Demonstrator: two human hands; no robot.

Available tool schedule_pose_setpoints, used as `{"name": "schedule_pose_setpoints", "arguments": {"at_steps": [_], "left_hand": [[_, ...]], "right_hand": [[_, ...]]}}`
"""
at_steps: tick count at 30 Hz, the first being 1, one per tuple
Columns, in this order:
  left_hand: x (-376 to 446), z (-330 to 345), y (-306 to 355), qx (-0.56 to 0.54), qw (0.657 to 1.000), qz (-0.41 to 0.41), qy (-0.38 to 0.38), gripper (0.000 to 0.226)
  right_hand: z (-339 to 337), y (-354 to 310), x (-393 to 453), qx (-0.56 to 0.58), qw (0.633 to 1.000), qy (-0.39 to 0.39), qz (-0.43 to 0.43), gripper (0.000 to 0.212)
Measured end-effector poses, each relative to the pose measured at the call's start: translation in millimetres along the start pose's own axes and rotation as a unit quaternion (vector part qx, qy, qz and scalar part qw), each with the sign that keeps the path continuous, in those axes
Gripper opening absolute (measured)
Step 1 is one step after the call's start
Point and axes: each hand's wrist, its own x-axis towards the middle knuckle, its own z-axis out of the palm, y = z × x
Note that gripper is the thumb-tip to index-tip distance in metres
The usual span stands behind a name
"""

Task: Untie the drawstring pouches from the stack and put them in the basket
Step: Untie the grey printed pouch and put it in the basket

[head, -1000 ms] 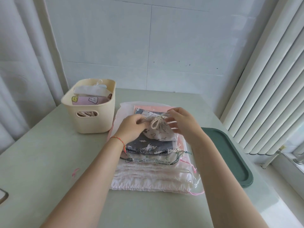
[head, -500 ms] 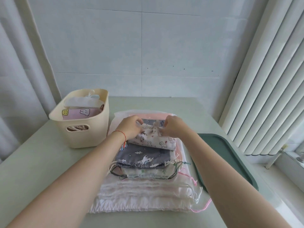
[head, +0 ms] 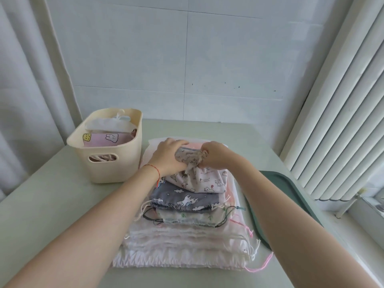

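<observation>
basket (head: 116,163) left, green tray (head: 291,196) right

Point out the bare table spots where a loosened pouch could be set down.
Bare tabletop lies in front of the basket, left of the pouch stack, and behind the stack toward the wall. The right is crowded: the green tray sits against the stack.

Fingertips of both hands buried in the gathered neck of the cat-print pouch (head: 204,179), lower pouches in the stack (head: 182,244) mostly covered, green tray (head: 286,196) partly behind the right forearm, basket (head: 112,163) contents half hidden by its wall
</observation>
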Motion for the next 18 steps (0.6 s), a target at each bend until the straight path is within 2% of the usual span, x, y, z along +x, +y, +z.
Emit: {"name": "schedule_pose_setpoints", "arguments": {"at_steps": [2, 3, 7, 9, 11, 13, 15, 18], "left_hand": [[-1.4, -8.9, 7.1, 0.031, 0.999, 0.024, -0.022, 0.077], [-1.7, -13.4, 10.5, 0.041, 0.998, 0.027, -0.029, 0.073], [-5.8, -33.3, 27.6, 0.014, 1.000, 0.014, -0.012, 0.018], [-15.1, -48.9, 35.8, 0.009, 0.999, 0.035, 0.013, 0.010], [-26.1, -64.1, 39.7, -0.001, 0.999, 0.037, 0.039, 0.009], [-39.2, -81.6, 36.1, -0.047, 0.994, 0.034, 0.088, 0.013], [-52.6, -103.0, 17.9, -0.035, 0.982, 0.024, 0.183, 0.027], [-73.5, -135.6, -23.1, 0.036, 0.943, -0.118, 0.308, 0.041]], "right_hand": [[-16.1, -2.9, -9.7, 0.023, 0.999, 0.005, -0.021, 0.032], [-23.6, -5.0, -14.4, 0.025, 0.999, 0.005, -0.031, 0.035], [-52.9, -22.2, -31.3, -0.002, 0.997, -0.062, -0.036, 0.052], [-69.7, -41.5, -42.0, -0.041, 0.993, -0.104, -0.033, 0.061], [-80.7, -62.2, -46.7, -0.068, 0.992, -0.095, -0.038, 0.056], [-87.3, -84.8, -44.6, -0.084, 0.995, -0.039, -0.035, 0.045], [-90.1, -112.4, -38.1, -0.107, 0.992, 0.059, -0.028, 0.032], [-84.2, -155.3, -24.8, -0.040, 0.973, 0.226, -0.017, 0.011]]}}
